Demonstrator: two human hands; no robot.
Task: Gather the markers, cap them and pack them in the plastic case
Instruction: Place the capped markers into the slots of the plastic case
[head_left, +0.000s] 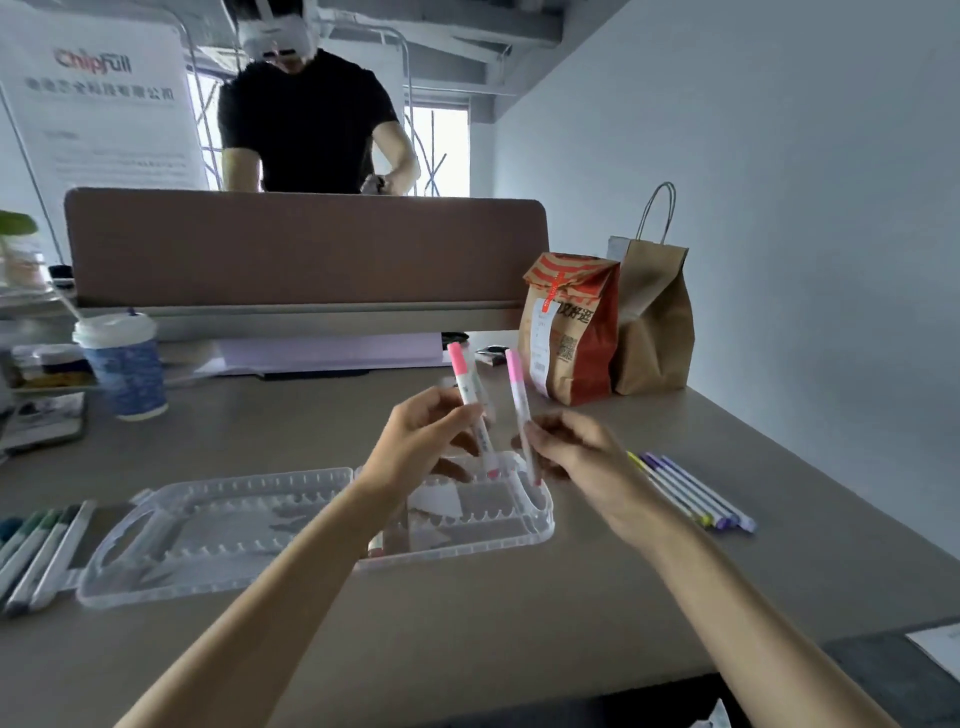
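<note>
"Chipfull" on white banner (98, 104), Chinese print on striped paper bag (571, 332)

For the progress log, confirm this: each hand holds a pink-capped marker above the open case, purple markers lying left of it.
Wrong side. The head view shows the purple markers lying right of the case. The left hand and right hand each hold a pink-capped marker above it.

A lidded blue-patterned paper cup (122, 364) stands at the table's (467, 613) far left. At the far right, a red-and-brown paper bag (571, 332) stands against a brown handled bag (654, 317). Behind the brown divider panel (306, 249), a person in a black T-shirt (306, 124) stands beside a white banner (98, 104).
</note>
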